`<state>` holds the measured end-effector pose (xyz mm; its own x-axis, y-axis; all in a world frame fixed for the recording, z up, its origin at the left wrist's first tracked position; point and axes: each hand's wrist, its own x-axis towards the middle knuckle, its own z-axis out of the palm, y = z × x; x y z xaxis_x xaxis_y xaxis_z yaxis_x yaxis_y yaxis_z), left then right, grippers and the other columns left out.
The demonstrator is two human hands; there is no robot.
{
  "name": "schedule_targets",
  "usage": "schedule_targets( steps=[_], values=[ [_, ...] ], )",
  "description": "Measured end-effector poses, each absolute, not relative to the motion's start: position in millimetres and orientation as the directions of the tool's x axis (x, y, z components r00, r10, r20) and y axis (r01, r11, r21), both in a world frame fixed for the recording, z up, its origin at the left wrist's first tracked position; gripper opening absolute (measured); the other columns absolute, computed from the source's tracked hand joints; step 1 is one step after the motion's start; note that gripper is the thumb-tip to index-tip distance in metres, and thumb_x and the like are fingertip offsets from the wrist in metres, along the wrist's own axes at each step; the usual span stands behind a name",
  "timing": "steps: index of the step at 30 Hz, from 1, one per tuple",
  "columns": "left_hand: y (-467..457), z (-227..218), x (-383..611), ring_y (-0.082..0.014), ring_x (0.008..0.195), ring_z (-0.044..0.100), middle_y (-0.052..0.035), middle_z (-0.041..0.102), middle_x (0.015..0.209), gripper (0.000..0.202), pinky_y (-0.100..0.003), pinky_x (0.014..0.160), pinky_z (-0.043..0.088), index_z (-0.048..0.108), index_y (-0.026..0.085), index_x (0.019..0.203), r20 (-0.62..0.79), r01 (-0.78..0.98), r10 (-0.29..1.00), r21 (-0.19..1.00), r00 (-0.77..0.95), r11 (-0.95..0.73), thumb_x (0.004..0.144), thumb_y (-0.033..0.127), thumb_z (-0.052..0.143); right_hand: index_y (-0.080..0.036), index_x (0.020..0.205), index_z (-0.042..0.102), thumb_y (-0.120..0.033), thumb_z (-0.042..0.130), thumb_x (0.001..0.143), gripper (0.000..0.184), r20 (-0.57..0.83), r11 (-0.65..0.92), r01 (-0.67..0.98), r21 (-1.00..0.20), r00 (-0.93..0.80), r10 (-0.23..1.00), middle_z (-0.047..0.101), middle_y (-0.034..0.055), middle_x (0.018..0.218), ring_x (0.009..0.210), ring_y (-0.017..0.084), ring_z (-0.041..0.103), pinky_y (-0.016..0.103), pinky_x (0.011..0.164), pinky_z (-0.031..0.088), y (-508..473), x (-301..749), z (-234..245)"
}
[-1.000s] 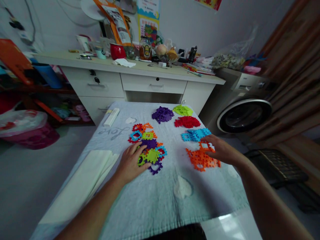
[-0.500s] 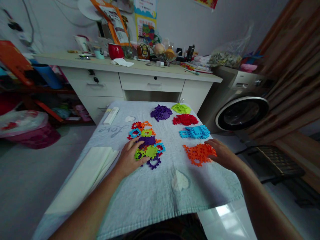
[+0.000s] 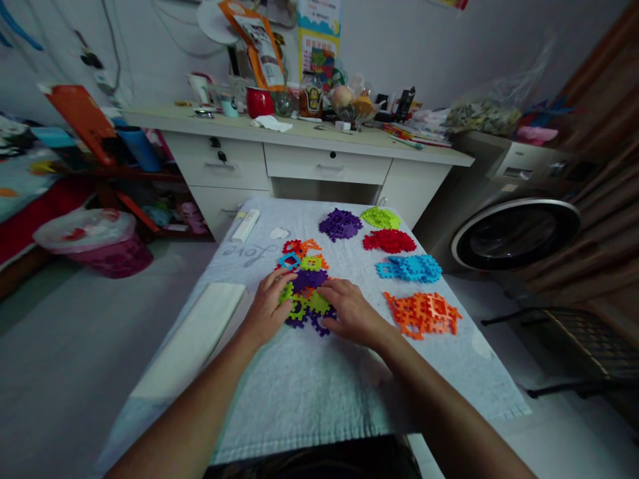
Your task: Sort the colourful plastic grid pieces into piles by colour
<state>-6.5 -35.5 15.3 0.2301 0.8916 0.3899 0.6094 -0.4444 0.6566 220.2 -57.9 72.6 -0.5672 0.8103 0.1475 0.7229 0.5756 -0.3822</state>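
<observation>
Mixed pile (image 3: 305, 278): purple, lime green, orange, red and light blue tiles jumbled. Sorted heaps one colour each: purple heap (image 3: 340, 224), lime-green heap (image 3: 380, 217), red heap (image 3: 389, 241), light-blue heap (image 3: 409, 268), orange heap (image 3: 423, 313). Towel (image 3: 299, 386) pale grey-blue, white heart motifs, grey "love" script. Folded cloth (image 3: 194, 332) cream-white. Desk (image 3: 327, 166) off-white. Mug (image 3: 258, 102) red. Bin (image 3: 114, 258) pink. Washer (image 3: 519, 166) white, dark round door. Curtain (image 3: 606, 166) brown.
</observation>
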Motion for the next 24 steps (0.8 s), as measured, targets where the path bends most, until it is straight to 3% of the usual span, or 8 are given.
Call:
schedule_targets(
  steps=[4, 7, 11, 16, 20, 24],
  values=[
    [-34, 11, -7, -0.0255, 0.132, 0.042, -0.0095, 0.049, 0.135, 0.049, -0.048, 0.115, 0.032, 0.057, 0.020, 0.124, 0.376, 0.629, 0.904, 0.657, 0.204, -0.416, 0.076, 0.014, 0.044, -0.017, 0.116, 0.065, -0.021, 0.065, 0.082, 0.034, 0.214, 0.598, 0.701, -0.388, -0.563, 0.798, 0.062, 0.0127, 0.122, 0.114, 0.029, 0.052, 0.046, 0.097, 0.041, -48, 215, 46],
    [-33, 8, -7, -0.0246, 0.131, 0.043, -0.0098, 0.049, 0.135, 0.049, -0.046, 0.115, 0.033, 0.057, 0.018, 0.123, 0.363, 0.633, 0.908, 0.658, 0.208, -0.408, 0.076, 0.013, 0.044, -0.020, 0.107, 0.067, -0.021, 0.056, 0.089, 0.021, 0.338, 0.604, 0.635, -0.482, -0.501, 0.797, 0.067, 0.0097, 0.108, 0.105, 0.023, 0.056, 0.042, 0.095, 0.042, -44, 220, 37],
    [-33, 8, -6, -0.0242, 0.130, 0.045, -0.0090, 0.049, 0.134, 0.050, -0.046, 0.114, 0.034, 0.057, 0.019, 0.122, 0.357, 0.629, 0.913, 0.667, 0.200, -0.399, 0.075, 0.011, 0.045, -0.022, 0.101, 0.068, -0.028, 0.050, 0.093, 0.020, 0.424, 0.516, 0.550, -0.656, -0.297, 0.856, 0.067, 0.0074, 0.096, 0.094, 0.021, 0.059, 0.036, 0.087, 0.045, -40, 226, 38],
    [-32, 9, -6, -0.0249, 0.129, 0.046, -0.0099, 0.050, 0.134, 0.048, -0.047, 0.113, 0.035, 0.057, 0.019, 0.121, 0.342, 0.625, 0.919, 0.679, 0.196, -0.386, 0.075, 0.012, 0.045, -0.021, 0.105, 0.064, -0.039, 0.049, 0.091, 0.027, 0.263, 0.235, 0.398, -0.887, 0.017, 0.965, 0.061, 0.0015, 0.079, 0.070, 0.017, 0.056, 0.028, 0.065, 0.045, -34, 235, 35],
    [-32, 10, -6, -0.0247, 0.130, 0.045, -0.0098, 0.050, 0.133, 0.048, -0.047, 0.113, 0.035, 0.057, 0.019, 0.121, 0.343, 0.617, 0.917, 0.683, 0.201, -0.391, 0.075, 0.012, 0.045, -0.021, 0.109, 0.062, -0.043, 0.051, 0.086, 0.033, 0.198, 0.157, 0.352, -0.923, 0.083, 0.977, 0.051, -0.0023, 0.069, 0.061, 0.015, 0.048, 0.026, 0.056, 0.040, -29, 240, 30],
    [-31, 10, -6, -0.0251, 0.128, 0.046, -0.0093, 0.051, 0.131, 0.048, -0.048, 0.112, 0.036, 0.057, 0.020, 0.121, 0.348, 0.603, 0.915, 0.692, 0.202, -0.396, 0.075, 0.011, 0.046, -0.021, 0.105, 0.062, -0.044, 0.051, 0.085, 0.033, 0.183, 0.139, 0.346, -0.928, 0.096, 0.978, 0.052, -0.0014, 0.069, 0.063, 0.015, 0.049, 0.026, 0.057, 0.040, -27, 241, 28]
  ],
)
